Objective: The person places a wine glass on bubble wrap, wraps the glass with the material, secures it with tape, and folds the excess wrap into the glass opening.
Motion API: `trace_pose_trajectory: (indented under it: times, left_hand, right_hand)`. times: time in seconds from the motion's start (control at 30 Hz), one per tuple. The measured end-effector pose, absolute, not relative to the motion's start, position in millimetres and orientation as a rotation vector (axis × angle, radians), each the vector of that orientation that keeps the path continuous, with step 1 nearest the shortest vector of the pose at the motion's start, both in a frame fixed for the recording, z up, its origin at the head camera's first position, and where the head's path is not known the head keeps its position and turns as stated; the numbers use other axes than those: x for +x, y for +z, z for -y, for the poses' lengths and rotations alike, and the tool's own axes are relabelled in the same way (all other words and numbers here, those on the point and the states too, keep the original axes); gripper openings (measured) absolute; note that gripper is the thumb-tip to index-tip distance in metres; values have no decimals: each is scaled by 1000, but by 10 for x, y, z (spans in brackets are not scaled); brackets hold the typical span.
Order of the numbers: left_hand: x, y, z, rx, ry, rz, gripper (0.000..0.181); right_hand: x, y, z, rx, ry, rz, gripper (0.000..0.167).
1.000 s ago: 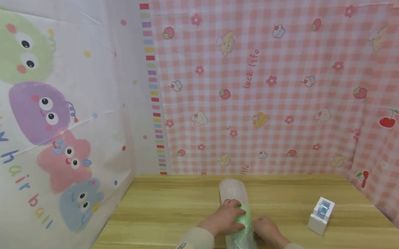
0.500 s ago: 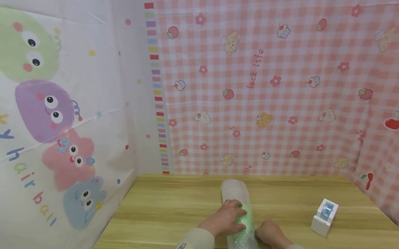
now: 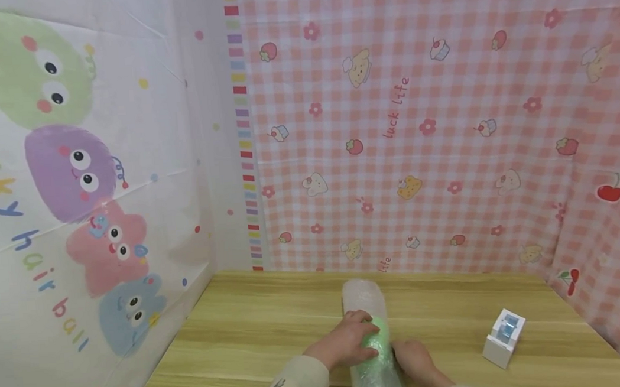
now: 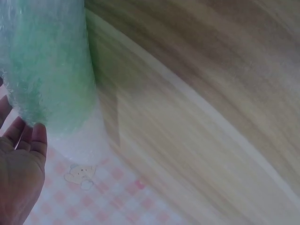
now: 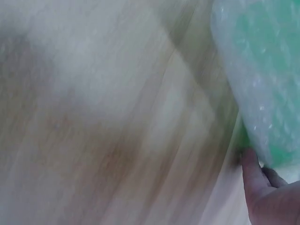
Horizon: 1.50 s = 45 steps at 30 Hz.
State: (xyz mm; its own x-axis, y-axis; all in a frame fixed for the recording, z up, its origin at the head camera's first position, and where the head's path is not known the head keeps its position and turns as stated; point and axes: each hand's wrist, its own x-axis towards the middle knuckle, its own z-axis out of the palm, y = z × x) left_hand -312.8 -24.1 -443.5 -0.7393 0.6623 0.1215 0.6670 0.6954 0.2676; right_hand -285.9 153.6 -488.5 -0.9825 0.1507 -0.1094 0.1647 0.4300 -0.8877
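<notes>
A long roll of bubble wrap [image 3: 364, 297] with something green inside lies on the wooden table, pointing away from me. My left hand [image 3: 345, 340] rests across its top from the left, fingers spread and lightly bent; in the left wrist view their tips touch the side of the bundle [image 4: 56, 70]. On the other side, my right hand [image 3: 417, 361] has curled fingers at the wrap's lower edge. Thumb and finger of that hand [image 5: 269, 192] appear to pinch the edge under the bundle [image 5: 262, 84], partly hidden in the right wrist view.
A white box-shaped holder with a bluish roll in it [image 3: 504, 338], like a small tape dispenser, stands on the table [image 3: 274, 302] to the right. Printed cloth walls rise at the left [image 3: 180, 166], back [image 3: 396, 212] and right.
The right hand shifts slightly away from the roll, then back to its side. The left hand stays on top with a small shift left. The head view turns slightly left.
</notes>
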Motion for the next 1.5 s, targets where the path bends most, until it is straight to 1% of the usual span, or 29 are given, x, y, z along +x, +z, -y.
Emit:
trace_pose_trajectory:
  times: [0.1, 0.13, 0.2, 0.33, 0.57, 0.7, 0.87, 1.07, 1.17, 1.37, 1.5]
  left_hand:
    - [-3116, -4448, 268, -1107, -515, 2879, 43]
    - [-3114, -4454, 278, -1096, -532, 2880, 43]
    - [-3108, -4474, 295, -1070, -564, 2878, 44]
    - [-3104, -4510, 327, -1048, -575, 2850, 45]
    - [-3103, -4554, 361, -1090, -588, 2818, 46]
    - [-3088, -4577, 380, -1080, -622, 2813, 46]
    - [-3075, -4606, 420, -1004, -704, 2832, 47]
    - [-3119, -4640, 513, -971, -772, 2852, 49]
    - [-3141, -4636, 568, -984, -806, 2860, 49]
    - [-3128, -4600, 649, -957, -847, 2858, 52]
    - [-3108, -4601, 698, -926, -889, 2877, 53]
  right_hand:
    - [-2831, -4855, -1489, 274, -1749, -2607, 53]
    - [-2820, -4841, -1476, 264, -1772, -2591, 57]
    - [-2803, -4811, -1453, 246, -1774, -2581, 58]
    - [-2777, -4748, -1422, 224, -1689, -2660, 55]
    - [-2741, -4689, -1373, 206, -1590, -2860, 47]
    - [-2736, -4670, -1355, 159, -1477, -2985, 47]
    - [-2738, -4662, -1317, 137, -1431, -3052, 48]
    - [-2736, -4632, -1256, 175, -1477, -3053, 38]
    - [-2738, -4621, -1262, 118, -1519, -3050, 38]
    - [-2738, -4662, -1287, -68, -1615, -3041, 47]
    - [-2744, -4703, -1279, -167, -1600, -3078, 40]
